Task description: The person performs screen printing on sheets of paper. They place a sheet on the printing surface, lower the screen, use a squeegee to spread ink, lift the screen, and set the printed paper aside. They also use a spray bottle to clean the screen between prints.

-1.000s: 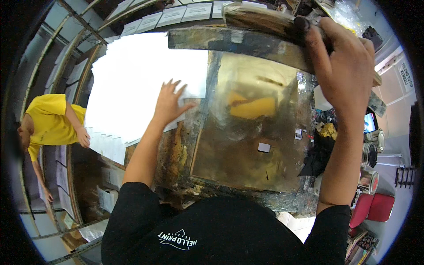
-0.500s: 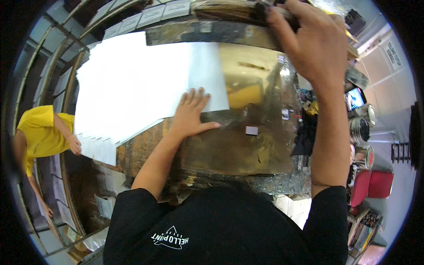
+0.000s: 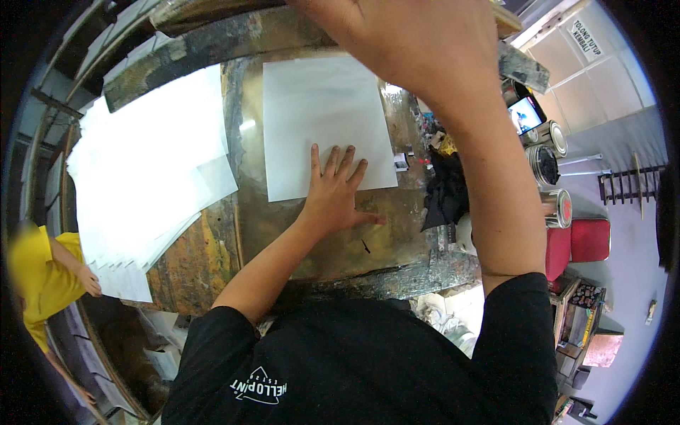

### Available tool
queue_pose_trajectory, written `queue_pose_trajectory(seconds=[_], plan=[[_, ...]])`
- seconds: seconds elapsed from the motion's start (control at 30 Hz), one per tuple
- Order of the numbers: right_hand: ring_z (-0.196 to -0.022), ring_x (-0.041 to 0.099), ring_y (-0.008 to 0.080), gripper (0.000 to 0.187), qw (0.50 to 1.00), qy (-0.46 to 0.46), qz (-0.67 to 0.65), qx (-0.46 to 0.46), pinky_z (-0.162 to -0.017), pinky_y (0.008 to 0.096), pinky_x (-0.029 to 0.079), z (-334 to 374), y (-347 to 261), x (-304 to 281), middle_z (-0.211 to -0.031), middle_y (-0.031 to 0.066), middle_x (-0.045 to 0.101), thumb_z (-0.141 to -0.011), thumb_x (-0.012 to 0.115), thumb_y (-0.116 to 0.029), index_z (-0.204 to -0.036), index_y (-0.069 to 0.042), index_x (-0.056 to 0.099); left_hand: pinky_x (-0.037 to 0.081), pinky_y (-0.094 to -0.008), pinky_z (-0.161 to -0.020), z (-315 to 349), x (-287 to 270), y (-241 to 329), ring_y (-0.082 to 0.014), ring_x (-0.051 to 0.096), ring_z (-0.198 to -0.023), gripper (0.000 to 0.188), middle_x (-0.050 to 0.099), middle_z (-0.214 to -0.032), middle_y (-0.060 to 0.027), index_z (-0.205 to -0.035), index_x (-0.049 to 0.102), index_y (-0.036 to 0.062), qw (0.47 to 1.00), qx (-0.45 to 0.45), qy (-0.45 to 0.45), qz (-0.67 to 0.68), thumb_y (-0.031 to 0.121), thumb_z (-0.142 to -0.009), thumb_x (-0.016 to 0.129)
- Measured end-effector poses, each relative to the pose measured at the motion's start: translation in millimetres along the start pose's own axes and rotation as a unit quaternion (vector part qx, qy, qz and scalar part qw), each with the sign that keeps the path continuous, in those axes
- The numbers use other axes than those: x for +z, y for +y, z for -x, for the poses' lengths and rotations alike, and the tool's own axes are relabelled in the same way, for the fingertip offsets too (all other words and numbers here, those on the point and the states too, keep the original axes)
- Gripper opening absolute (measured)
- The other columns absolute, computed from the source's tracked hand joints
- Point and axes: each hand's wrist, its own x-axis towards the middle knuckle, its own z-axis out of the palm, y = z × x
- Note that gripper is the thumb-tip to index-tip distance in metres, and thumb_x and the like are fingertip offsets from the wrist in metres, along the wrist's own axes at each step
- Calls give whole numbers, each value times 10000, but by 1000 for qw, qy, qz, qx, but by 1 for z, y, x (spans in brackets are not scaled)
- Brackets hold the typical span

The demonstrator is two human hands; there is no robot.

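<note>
A single white sheet [image 3: 319, 106] lies on the brownish, shiny work board [image 3: 340, 248] in front of me. My left hand [image 3: 333, 188] rests on the sheet's near edge with its fingers spread and its thumb over the board. Beyond the sheet, my right hand [image 3: 425, 35] reaches up over the far side; its fingers are cut off by the upper edge, so whatever they hold is hidden. Left of the board is a fanned stack of white sheets [image 3: 152, 156]. A small pale card [image 3: 401, 162] touches the sheet's right edge.
A worn, paint-stained bar [image 3: 205, 53] crosses the far side. To the right are a black cloth [image 3: 446, 188], several cans [image 3: 557, 209], a lit phone [image 3: 524, 115] and a red chair [image 3: 590, 239]. A person in yellow [image 3: 53, 283] stands at left beside racks.
The sheet has slid right, off the stack and onto the board, with my left hand on it. My right hand has moved up out of view at the fingers. The whole view has shifted.
</note>
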Motion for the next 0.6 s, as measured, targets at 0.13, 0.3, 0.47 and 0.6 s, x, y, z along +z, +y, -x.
queue_pose_trajectory(seconds=[0.13, 0.3, 0.47, 0.6], plan=[[-522, 553, 219, 593, 990, 120, 67, -24, -801, 420, 473, 8, -2, 24, -545, 90, 590, -970, 571, -538, -662, -38, 657, 39, -729, -1210, 9, 4, -5, -468, 311, -1490, 1223, 404, -1586, -222, -1472, 539, 59, 999, 7, 10, 30, 956, -641, 586], [-538, 556, 209, 576, 989, 139, 8, -55, -764, 418, 472, 12, 0, 20, -550, 84, 586, -965, 588, -534, -668, -44, 641, 66, -703, -1225, 12, 6, -6, -472, 311, -1488, 1206, 415, -1578, -215, -1458, 552, 67, 998, 27, 32, 45, 942, -630, 607], [-559, 548, 193, 544, 999, 42, -9, 16, -735, 397, 457, 4, 1, 20, -583, 70, 590, -969, 592, -527, -684, -64, 618, 141, -635, -1234, 12, -9, -12, -403, 397, -1437, 1076, 499, -1504, -172, -1440, 567, 78, 989, 27, 124, 73, 802, -665, 746], [-650, 582, 240, 491, 997, 55, 30, -37, -750, 411, 458, 24, -4, 16, -660, 92, 617, -967, 604, -495, -740, -61, 624, 487, -470, -1046, 39, -97, -66, -256, 648, -1105, 1027, 676, -1226, -111, -1500, 488, 33, 889, -245, 269, 277, 491, -696, 933]])
